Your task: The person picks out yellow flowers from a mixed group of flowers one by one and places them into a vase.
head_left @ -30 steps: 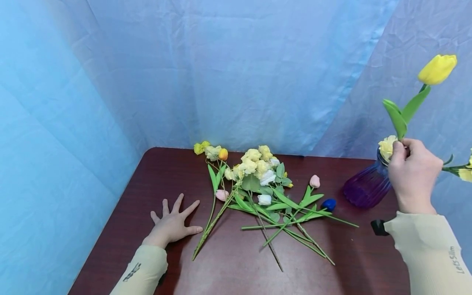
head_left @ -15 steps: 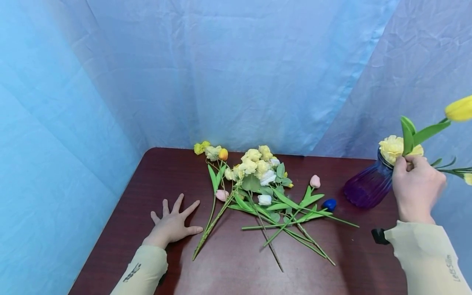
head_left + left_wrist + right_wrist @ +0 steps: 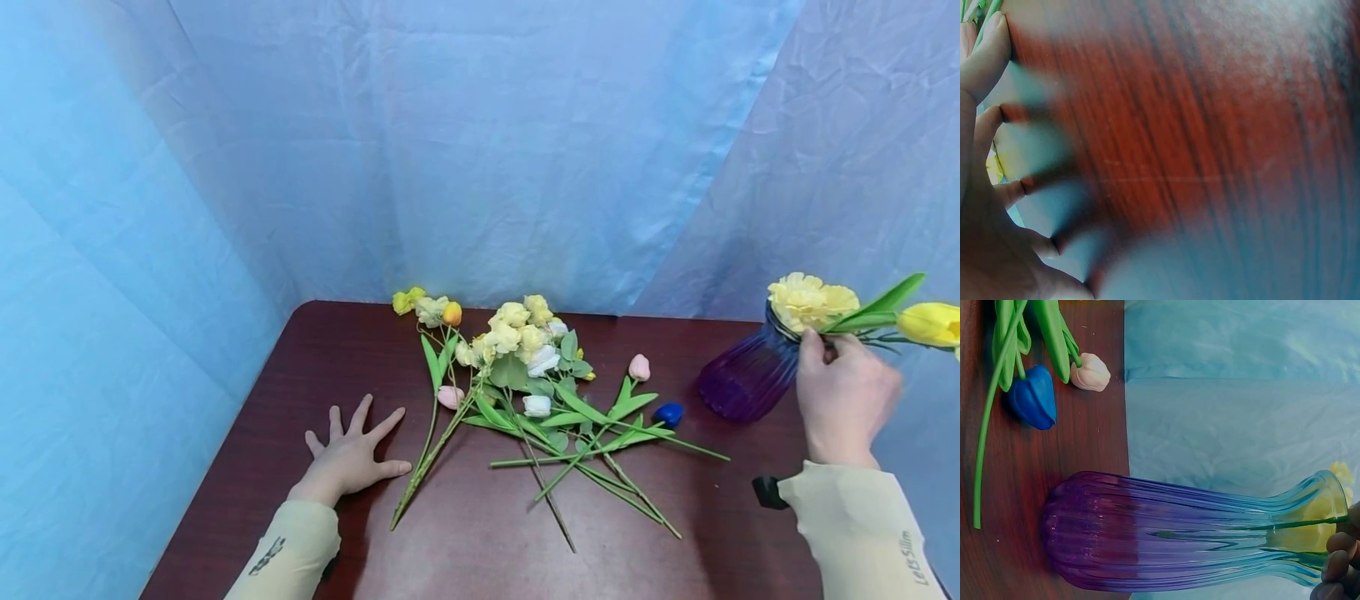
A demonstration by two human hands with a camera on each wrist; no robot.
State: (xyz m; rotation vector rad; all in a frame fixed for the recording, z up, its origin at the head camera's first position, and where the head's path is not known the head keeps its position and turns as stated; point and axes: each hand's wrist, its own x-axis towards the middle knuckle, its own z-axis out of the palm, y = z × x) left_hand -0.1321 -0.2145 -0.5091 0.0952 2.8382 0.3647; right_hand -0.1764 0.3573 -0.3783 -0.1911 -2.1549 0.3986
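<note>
At the table's right side stands a ribbed glass vase [image 3: 746,379], purple below and blue toward its mouth. My right hand [image 3: 847,404] pinches the stem of a yellow tulip [image 3: 928,323] beside the vase mouth; the tulip's head leans out to the right. The right wrist view shows a green stem [image 3: 1310,522] running from my fingertips [image 3: 1335,565] into the vase neck. A pale yellow ruffled flower [image 3: 810,300] rests in the mouth. My left hand [image 3: 348,462] lies on the table with fingers spread, its thumb close to some flower stems, holding nothing.
A pile of artificial flowers lies mid-table: cream blooms [image 3: 510,329], white tulips [image 3: 537,406], pink tulips [image 3: 639,367], an orange tulip [image 3: 452,313] and a blue tulip [image 3: 669,414] near the vase. Blue cloth [image 3: 480,150] hangs behind and left of the dark red table [image 3: 465,542].
My right hand has come down toward the vase mouth, and the yellow tulip has tipped from upright to leaning right, its stem lower. My left hand and the pile have stayed put.
</note>
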